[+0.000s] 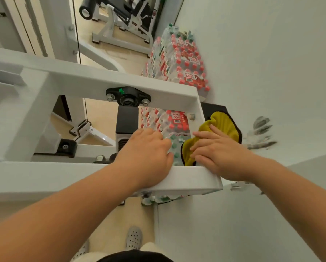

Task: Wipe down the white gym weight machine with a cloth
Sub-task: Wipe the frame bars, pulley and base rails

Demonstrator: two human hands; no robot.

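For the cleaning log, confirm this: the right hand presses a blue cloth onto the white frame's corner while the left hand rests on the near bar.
One detail is wrong: the cloth is yellow with a dark edge, not blue, as the head view shows. The right hand presses it onto the corner of the white frame while the left hand rests on the near bar.

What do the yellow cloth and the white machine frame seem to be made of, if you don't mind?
Yellow cloth: likely microfibre, plush and matte, with dark stitched edging. White machine frame: probably painted steel, smooth, slightly glossy, bolted.
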